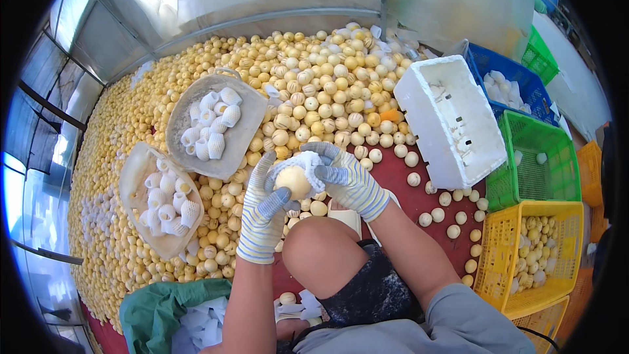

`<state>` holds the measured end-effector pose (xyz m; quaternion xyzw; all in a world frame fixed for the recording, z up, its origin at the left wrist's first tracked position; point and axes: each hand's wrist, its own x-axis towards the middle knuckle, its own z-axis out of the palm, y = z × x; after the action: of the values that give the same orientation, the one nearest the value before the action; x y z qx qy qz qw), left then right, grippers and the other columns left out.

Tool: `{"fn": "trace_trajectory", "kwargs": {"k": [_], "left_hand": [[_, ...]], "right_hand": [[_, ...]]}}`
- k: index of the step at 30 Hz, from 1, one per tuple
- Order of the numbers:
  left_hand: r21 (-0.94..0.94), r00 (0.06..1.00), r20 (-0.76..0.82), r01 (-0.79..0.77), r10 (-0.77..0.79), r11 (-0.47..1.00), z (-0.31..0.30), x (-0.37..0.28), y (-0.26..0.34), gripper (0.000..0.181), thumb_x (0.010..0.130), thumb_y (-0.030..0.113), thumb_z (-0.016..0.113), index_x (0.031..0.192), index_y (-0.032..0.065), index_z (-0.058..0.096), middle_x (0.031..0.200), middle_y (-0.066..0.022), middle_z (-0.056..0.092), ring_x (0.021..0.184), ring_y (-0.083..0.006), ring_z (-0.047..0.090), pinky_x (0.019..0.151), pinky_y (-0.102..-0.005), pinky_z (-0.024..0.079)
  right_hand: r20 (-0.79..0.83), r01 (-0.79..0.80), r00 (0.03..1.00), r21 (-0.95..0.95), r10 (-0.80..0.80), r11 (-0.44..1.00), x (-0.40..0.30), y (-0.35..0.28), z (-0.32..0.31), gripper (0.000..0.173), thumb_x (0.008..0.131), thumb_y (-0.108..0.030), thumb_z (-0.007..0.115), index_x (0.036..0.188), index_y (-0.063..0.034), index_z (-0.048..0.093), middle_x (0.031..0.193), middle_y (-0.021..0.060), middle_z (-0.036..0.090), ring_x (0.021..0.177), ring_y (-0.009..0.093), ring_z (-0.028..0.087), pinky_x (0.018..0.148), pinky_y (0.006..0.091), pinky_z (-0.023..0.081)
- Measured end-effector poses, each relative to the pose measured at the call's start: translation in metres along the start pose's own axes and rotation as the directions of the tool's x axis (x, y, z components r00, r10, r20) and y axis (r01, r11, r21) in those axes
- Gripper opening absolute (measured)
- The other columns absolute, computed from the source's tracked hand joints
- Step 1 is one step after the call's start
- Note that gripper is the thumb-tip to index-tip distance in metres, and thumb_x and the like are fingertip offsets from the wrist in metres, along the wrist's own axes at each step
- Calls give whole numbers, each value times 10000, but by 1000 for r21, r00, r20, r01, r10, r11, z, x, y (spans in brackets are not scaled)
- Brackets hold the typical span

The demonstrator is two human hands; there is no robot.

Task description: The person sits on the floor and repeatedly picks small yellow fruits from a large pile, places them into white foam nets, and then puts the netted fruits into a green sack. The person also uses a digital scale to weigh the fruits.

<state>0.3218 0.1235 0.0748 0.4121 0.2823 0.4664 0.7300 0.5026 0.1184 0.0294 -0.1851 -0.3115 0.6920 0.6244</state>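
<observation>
Both my hands wear striped work gloves with grey-blue coated fingers. My left hand (265, 206) grips a pale yellow round melon (293, 182) from the left, its thumb across the fruit's lower front. From the right, my right hand (344, 177) holds a white foam net sleeve (310, 164), which sits around the melon's upper and right side. Just left of my hands lie two shallow plastic containers, one greyish (241, 132) and one cream (132, 206), both holding several fruits in white foam nets. Loose yellow melons (280, 137) are heaped beyond my hands.
A white foam box (432, 118) stands tilted at the right. Blue (535, 83), green (550, 157) and yellow (496, 255) plastic crates line the right side. Scattered melons lie on the red floor covering (398, 172). A green sack (157, 309) with white foam nets is at lower left.
</observation>
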Motion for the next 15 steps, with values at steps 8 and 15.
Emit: {"fn": "trace_trajectory", "kwargs": {"k": [8,15], "left_hand": [[375,971,-228,12,80,927,-9,14,-9,604,776,-34,659,1341,4,450,1157,-136,570,877,-163,639,609,-233,561],[459,975,-198,187,-106,868,21,16,-6,375,843,155,672,1163,-10,565,1038,-63,638,764,-128,646,623,-221,533]], "right_hand": [[316,403,866,-900,-386,167,-4,-29,65,408,807,-68,652,1209,-60,584,1058,163,631,947,332,626,800,404,531],[342,350,928,-936,-149,31,-18,-28,17,676,757,-196,721,1354,-83,424,1250,180,532,1094,373,548,991,452,424]]}}
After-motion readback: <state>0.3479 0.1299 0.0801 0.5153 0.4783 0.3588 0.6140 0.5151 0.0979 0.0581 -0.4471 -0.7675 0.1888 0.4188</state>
